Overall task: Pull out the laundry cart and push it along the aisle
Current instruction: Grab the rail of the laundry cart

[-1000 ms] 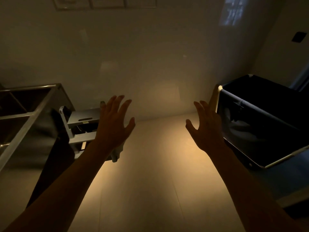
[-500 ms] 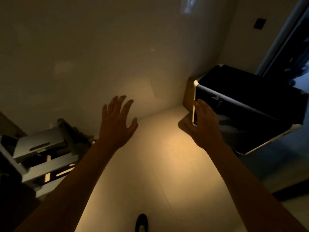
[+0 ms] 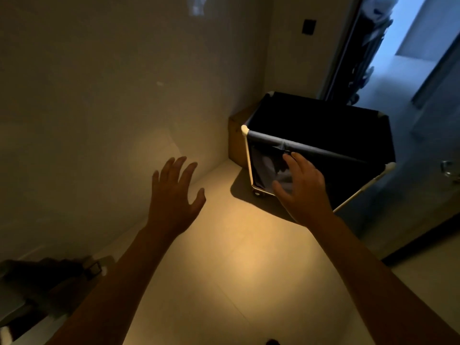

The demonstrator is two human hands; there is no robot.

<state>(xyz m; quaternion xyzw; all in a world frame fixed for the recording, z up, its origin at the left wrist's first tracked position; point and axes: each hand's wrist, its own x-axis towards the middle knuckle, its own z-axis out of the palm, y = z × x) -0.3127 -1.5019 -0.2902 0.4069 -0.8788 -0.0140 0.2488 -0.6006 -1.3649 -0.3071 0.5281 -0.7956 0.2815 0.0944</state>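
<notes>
The laundry cart [image 3: 323,130] stands in the room's far right corner: a dark fabric bin on a white tube frame with small wheels underneath. My right hand [image 3: 302,188] is spread in front of the cart's near side, its fingertips just below the top rail, holding nothing. Whether it touches the fabric is unclear. My left hand [image 3: 175,195] hovers open over the floor, well left of the cart, fingers apart.
A brown box [image 3: 236,135] sits between the cart and the wall. An open doorway [image 3: 398,58] with bluish light lies behind the cart on the right. A dark folded step stool [image 3: 49,277] lies at the lower left. Pale tiled floor spreads beneath my arms.
The view has swung right, bringing the cart closer to centre and pushing the stool to the lower left. My right hand has moved from the cart's left corner post onto its near side.
</notes>
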